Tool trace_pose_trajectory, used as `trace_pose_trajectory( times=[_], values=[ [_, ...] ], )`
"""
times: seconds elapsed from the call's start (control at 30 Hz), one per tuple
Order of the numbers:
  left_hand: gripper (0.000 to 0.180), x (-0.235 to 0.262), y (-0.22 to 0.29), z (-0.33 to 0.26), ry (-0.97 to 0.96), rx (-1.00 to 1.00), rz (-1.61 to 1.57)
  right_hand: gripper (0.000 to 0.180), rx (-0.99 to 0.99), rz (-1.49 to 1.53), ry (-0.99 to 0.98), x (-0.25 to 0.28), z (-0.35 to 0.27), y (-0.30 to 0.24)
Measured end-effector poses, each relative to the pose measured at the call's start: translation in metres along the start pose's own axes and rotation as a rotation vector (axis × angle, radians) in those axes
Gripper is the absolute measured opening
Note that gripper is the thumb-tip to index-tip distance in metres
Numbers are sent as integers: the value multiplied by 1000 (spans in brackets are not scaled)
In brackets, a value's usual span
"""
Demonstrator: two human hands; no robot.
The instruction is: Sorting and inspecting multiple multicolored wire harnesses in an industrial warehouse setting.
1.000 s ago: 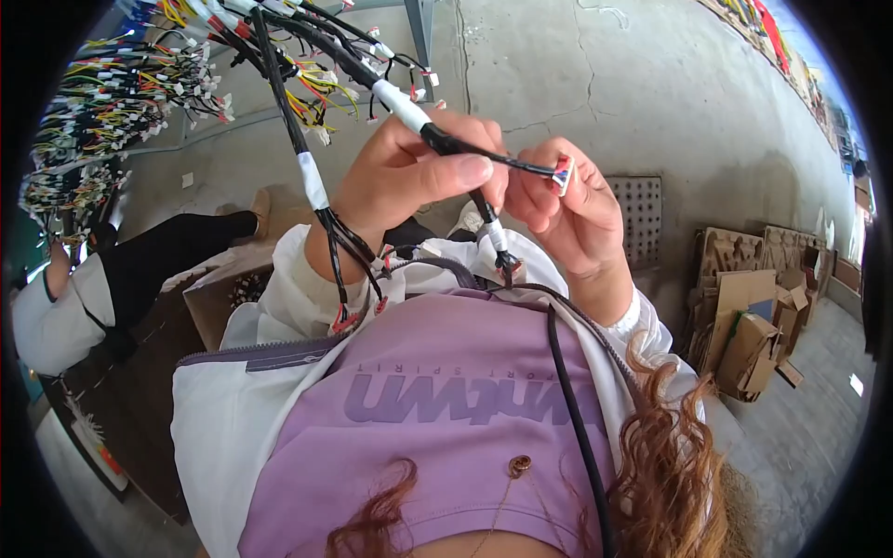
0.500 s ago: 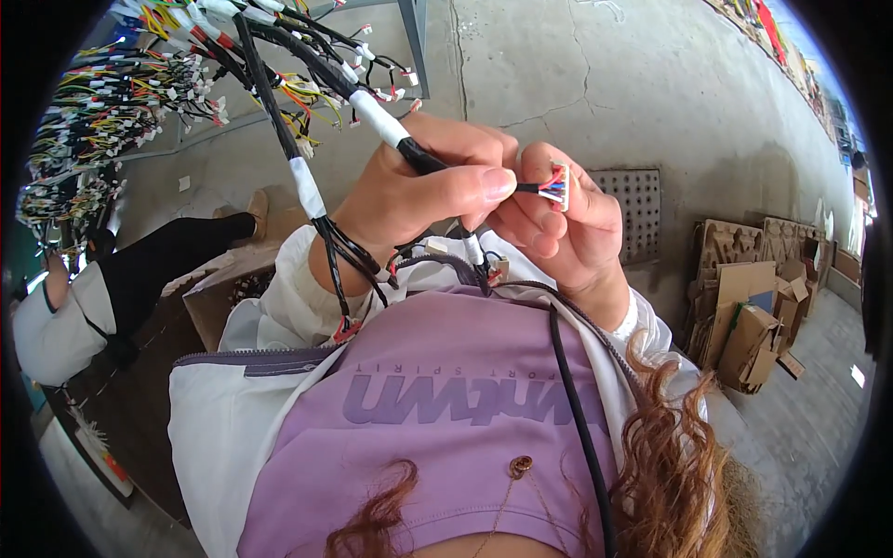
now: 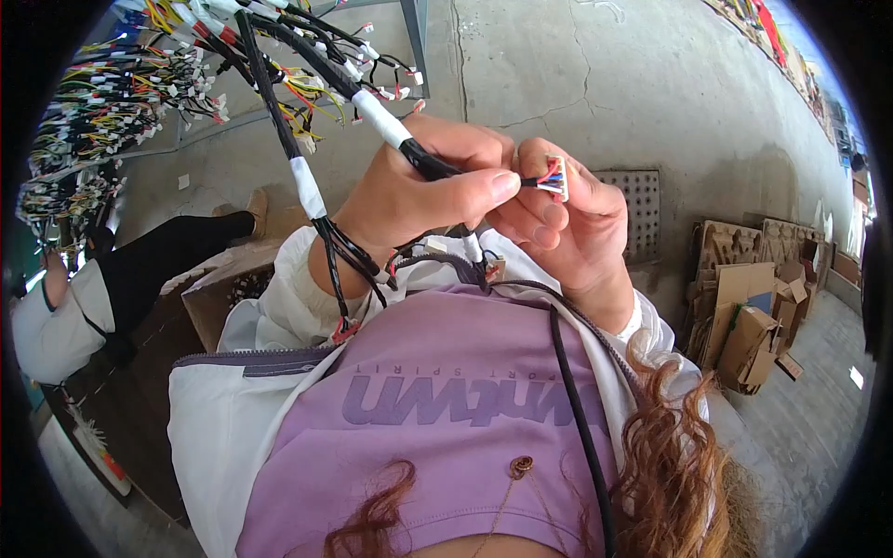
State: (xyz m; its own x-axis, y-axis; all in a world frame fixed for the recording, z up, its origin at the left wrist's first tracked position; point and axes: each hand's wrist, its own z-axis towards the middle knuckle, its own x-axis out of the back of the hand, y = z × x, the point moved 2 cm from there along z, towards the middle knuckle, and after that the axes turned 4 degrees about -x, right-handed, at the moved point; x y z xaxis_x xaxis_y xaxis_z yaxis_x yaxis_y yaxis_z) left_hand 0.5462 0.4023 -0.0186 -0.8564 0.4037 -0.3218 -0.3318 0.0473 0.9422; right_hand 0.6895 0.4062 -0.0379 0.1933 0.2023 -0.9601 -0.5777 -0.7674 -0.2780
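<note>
My left hand (image 3: pixel 423 191) is closed round a black-sleeved wire bundle (image 3: pixel 430 165), thumb pressed on it near its end. Past that thumb, red, white and blue wires fan out into a white connector (image 3: pixel 562 180). My right hand (image 3: pixel 595 228) pinches this connector between thumb and fingers, just right of the left hand. The bundle belongs to a branched wire harness (image 3: pixel 349 86) with white tape bands, which comes down from the upper left. Another branch (image 3: pixel 308 186) passes in front of my left wrist, and its thin ends hang by my jacket.
Many bundled harnesses (image 3: pixel 112 121) hang at the left on a metal frame (image 3: pixel 416 42). Below them is another person (image 3: pixel 65 321) with a leg stretched out beside a cardboard box (image 3: pixel 219 298). Folded cardboard (image 3: pixel 744 325) leans at the right, near a perforated floor plate (image 3: pixel 642 209).
The connector has shifted slightly up and left, and turned a little between my right fingers. My left hand keeps its hold on the bundle with hardly any movement.
</note>
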Motion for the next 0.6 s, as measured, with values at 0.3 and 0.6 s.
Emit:
trace_pose_trajectory(
  times=[0.3, 0.6],
  values=[
    [18, 7, -11, 0, 63, 117, 163, 12, 320, -720, 378, -6, -10, -11],
    [25, 5, -21, -2, 67, 127, -167, 21, 625, -1372, 233, -28, -10, -16]
  ],
)
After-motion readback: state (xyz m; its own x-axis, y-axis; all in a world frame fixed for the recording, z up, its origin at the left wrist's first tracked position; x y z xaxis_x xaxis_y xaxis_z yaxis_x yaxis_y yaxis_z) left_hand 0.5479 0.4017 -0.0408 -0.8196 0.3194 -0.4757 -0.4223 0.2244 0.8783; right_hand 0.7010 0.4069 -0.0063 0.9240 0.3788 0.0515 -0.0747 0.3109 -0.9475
